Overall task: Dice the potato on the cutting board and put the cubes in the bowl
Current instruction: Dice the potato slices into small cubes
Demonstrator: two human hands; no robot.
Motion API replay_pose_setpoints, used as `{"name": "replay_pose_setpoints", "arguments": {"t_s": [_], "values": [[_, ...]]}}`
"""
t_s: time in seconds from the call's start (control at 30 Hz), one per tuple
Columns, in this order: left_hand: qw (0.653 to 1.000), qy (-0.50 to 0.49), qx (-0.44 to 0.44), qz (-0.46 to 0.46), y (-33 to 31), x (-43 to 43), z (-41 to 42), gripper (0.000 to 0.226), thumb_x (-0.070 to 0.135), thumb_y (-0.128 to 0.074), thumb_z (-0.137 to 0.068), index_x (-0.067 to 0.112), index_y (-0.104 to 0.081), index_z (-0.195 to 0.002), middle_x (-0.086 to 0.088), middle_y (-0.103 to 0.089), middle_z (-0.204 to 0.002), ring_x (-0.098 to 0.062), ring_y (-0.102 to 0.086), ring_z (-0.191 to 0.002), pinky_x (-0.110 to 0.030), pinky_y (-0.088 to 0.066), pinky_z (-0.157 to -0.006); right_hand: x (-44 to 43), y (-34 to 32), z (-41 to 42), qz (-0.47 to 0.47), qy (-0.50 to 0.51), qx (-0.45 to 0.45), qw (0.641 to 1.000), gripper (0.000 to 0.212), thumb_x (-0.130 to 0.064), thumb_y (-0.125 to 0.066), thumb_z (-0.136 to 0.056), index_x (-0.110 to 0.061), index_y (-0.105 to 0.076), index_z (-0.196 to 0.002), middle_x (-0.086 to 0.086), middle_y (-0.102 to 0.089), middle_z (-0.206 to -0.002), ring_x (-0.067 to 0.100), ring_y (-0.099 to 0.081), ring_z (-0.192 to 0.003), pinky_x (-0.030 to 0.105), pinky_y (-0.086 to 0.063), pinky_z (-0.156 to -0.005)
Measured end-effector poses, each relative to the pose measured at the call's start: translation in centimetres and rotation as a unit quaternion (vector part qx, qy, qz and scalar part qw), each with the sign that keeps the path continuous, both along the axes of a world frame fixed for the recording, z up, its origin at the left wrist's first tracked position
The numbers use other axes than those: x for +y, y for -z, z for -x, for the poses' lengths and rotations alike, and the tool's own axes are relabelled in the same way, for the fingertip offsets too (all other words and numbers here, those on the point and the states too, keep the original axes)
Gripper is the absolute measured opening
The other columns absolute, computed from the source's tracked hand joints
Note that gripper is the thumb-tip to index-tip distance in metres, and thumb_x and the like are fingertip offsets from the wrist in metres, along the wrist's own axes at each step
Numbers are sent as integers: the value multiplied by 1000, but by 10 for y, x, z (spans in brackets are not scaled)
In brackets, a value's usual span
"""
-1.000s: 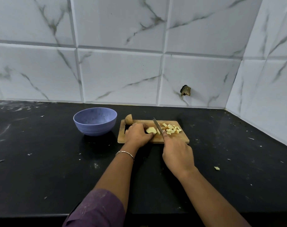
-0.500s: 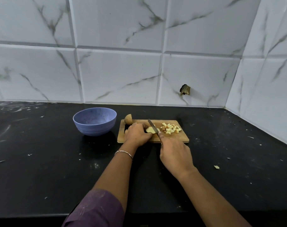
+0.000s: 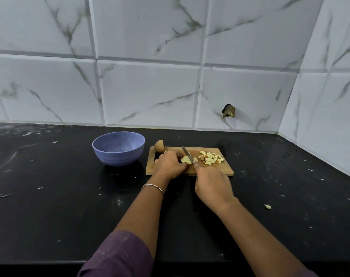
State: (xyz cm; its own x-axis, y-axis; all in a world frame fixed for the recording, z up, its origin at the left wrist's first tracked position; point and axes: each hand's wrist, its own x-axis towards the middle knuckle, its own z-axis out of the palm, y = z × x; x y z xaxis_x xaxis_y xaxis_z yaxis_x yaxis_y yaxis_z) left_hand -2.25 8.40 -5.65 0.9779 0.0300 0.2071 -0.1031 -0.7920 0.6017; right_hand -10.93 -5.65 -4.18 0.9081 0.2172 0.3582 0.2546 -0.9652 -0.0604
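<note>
While the left hand (image 3: 170,163) curls over a pale potato piece (image 3: 185,160) near the middle of the cutting board (image 3: 220,171), the right hand (image 3: 212,186) grips a knife (image 3: 187,154), its blade against that piece just beside the left fingertips. Diced cubes (image 3: 211,157) lie heaped toward the board's right end, and an uncut potato half (image 3: 159,146) sits at its far left corner. The blue bowl (image 3: 118,150) stands on the worktop (image 3: 50,196) just left of the board and looks empty. With the blade so close to the holding fingers, a slip could nick them. Cubes may also roll off the board's edge; one stray bit (image 3: 267,206) lies on the worktop, well to the right.
</note>
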Motion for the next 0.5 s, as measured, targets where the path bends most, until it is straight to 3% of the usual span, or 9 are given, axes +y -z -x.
{"name": "replay_pose_setpoints", "arguments": {"t_s": [0.3, 0.5], "values": [[1000, 0, -2, 1, 1, 0, -2, 37, 42, -64, -87, 27, -68, -120, 2, -70, -118, -20, -59, -118, -42, -43, -104, 1, 2, -4, 14, -1, 6, 1000, 62, -11, -49, -99, -19, -27, -157, 3, -63, -108, 21, -62, -99, 34, -51, -76], [1000, 3, -1, 19, 4, 0, -4, 31, 44, -64, -83, 25, -72, -106, 2, -73, -108, -21, -63, -111, -42, -47, -99, -1, 1, -5, 4, 1, 13, 1000, 66, -10, -52, -97, -21, -26, -157, 3, -64, -107, 21, -62, -99, 34, -49, -74]]}}
